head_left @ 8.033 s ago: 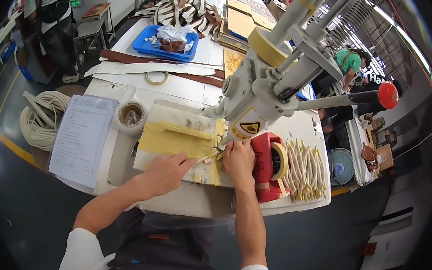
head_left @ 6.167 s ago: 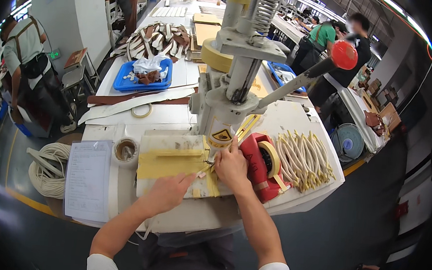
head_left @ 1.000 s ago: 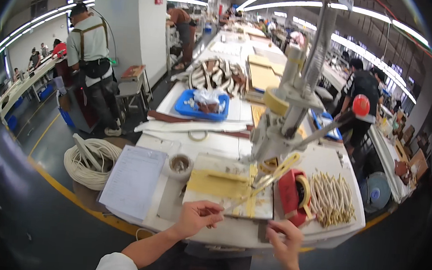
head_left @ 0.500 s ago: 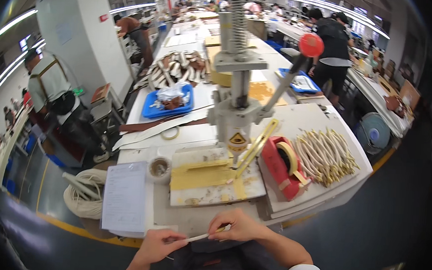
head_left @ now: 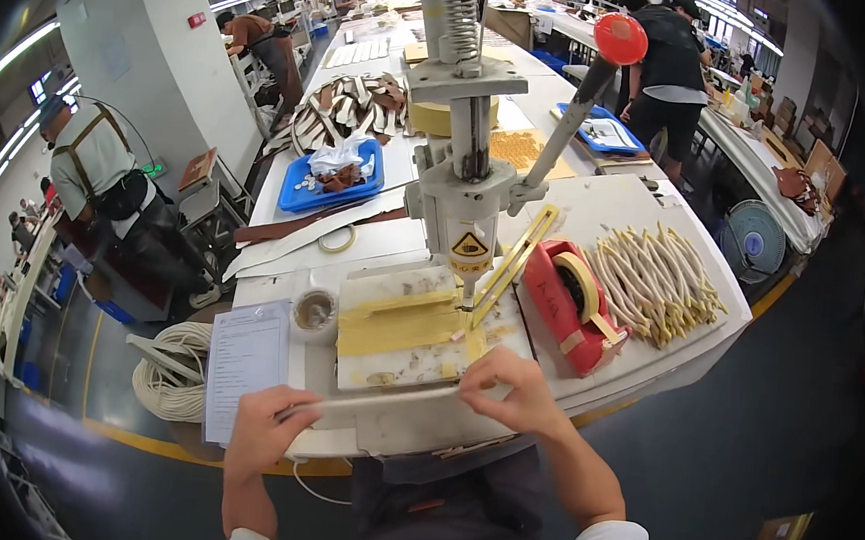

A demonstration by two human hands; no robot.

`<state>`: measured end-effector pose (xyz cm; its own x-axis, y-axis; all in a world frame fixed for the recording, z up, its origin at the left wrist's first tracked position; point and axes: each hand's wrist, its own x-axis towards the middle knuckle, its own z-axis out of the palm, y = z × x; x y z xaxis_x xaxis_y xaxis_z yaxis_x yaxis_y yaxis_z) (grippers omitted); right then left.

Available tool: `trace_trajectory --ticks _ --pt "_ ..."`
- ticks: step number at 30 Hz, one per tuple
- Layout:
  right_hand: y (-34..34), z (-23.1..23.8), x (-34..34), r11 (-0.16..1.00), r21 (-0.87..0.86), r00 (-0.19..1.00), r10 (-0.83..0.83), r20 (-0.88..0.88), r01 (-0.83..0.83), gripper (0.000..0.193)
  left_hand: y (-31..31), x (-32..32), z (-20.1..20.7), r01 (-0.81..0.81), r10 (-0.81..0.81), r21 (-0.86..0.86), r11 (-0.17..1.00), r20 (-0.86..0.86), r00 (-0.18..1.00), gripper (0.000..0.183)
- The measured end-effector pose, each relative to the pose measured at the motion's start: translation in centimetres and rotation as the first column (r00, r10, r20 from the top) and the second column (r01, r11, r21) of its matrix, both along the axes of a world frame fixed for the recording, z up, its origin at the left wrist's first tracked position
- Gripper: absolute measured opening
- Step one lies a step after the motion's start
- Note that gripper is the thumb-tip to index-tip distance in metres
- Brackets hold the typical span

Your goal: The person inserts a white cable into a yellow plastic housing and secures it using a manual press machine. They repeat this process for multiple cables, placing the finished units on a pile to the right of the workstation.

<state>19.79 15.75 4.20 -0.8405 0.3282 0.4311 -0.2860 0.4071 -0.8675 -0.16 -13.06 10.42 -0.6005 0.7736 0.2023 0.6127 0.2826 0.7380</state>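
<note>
A white cord (head_left: 393, 400) is stretched between my two hands along the front edge of the workbench. My left hand (head_left: 269, 424) is closed on one part, beside a printed sheet (head_left: 247, 362). Thumb and fingers of my right hand (head_left: 514, 391) pinch the other end, just in front of a stained white board (head_left: 365, 371) with yellow tape strips (head_left: 388, 332) stuck on it. Above the board stands a grey hand press (head_left: 463, 187) with a red lever knob (head_left: 621, 39). A thin white length (head_left: 319, 488) hangs below my left hand.
To the right sit a red tape dispenser (head_left: 560, 314) and a pile of white cords (head_left: 657, 286) with yellow ends. At left are a cord coil (head_left: 169, 382), a small round tub (head_left: 315, 310) and a blue tray (head_left: 307, 196). Co-workers (head_left: 667, 76) stand at other tables.
Both hands have moved up and apart, from in front of my apron to the bench's front edge. More of the cord now spans between them.
</note>
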Motion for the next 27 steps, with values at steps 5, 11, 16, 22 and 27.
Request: trace_trajectory --ticks 5,11,16,22,27 --pt "1.2 -3.6 -2.4 0.951 0.246 0.982 -0.189 -0.021 0.189 0.013 2.4 -2.4 -4.1 -0.166 0.175 -0.076 0.983 0.140 0.974 0.016" --pt "1.4 -5.7 -4.5 0.831 0.435 0.933 -0.353 -0.071 0.347 0.013 3.9 -4.9 -6.7 -0.162 0.166 -0.165 0.973 0.006 0.986 0.016" --pt "0.9 -5.6 -4.6 0.780 0.429 0.887 -0.442 -0.137 0.455 0.011 3.3 -6.0 -8.8 -0.069 0.065 -0.081 0.994 -0.050 0.997 0.016" --pt "1.2 -5.6 -4.4 0.767 0.465 0.890 -0.439 -0.122 0.442 0.016 3.3 -6.5 -9.4 0.034 -0.044 -0.044 0.998 -0.248 0.968 0.015" --pt "1.4 -5.5 -4.3 0.783 0.433 0.887 -0.452 -0.095 0.446 0.017 3.3 -6.9 -9.7 0.057 -0.076 -0.064 0.996 -0.353 0.932 0.015"
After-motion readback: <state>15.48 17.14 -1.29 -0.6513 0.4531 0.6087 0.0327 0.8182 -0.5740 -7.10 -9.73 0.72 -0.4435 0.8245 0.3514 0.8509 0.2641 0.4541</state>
